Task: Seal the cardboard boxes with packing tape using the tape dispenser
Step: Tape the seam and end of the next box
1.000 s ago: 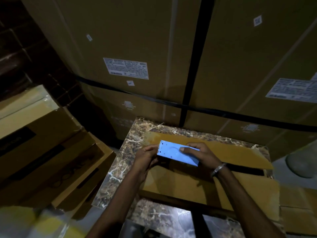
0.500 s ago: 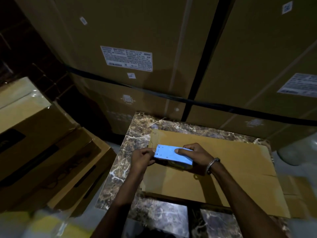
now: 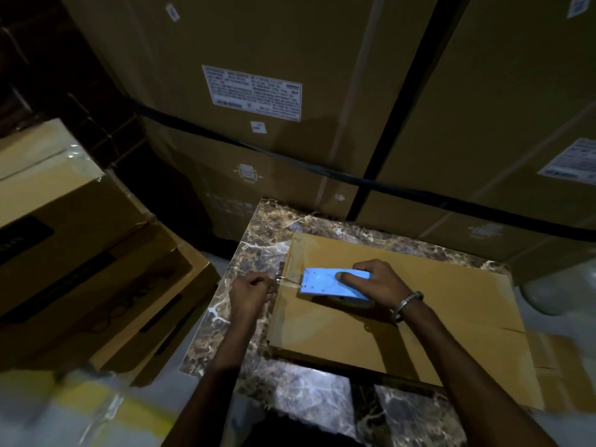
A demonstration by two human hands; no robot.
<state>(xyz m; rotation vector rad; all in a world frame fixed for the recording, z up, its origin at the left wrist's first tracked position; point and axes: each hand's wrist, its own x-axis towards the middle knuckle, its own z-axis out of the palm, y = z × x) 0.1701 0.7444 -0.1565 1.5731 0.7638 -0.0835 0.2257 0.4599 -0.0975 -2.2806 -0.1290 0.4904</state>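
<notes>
Cardboard box [image 3: 403, 321]: flat, matte tan corrugated board, closed flaps, lying across the centre right of the frame on the table.

Table [image 3: 258, 240]: glossy brown marble-patterned top with pale veins, rectangular, lower centre.

Tape dispenser [image 3: 325, 282]: pale blue, flat rectangular side plate with rounded corners, resting on the box top near its left edge, just left of frame centre.

Packing tape [image 3: 292, 279]: clear, glossy strip stretched leftward from the dispenser over the box's left edge; its far end is hard to make out in the dim light.

Right hand [image 3: 371, 282]: palm down over the dispenser, fingers curled along its far edge and thumb laid on the blue plate, gripping it. A metal bracelet [image 3: 408, 301] circles the wrist.

Left hand [image 3: 251, 293]: just left of the box, over the marble, fingers curled inward, apparently pinching the free end of the tape.

Large cartons [image 3: 258, 91]: tall brown cardboard, white printed labels, black straps, filling the upper frame.

Stacked boxes [image 3: 74, 253]: tan with dark printing, left of the frame.
</notes>
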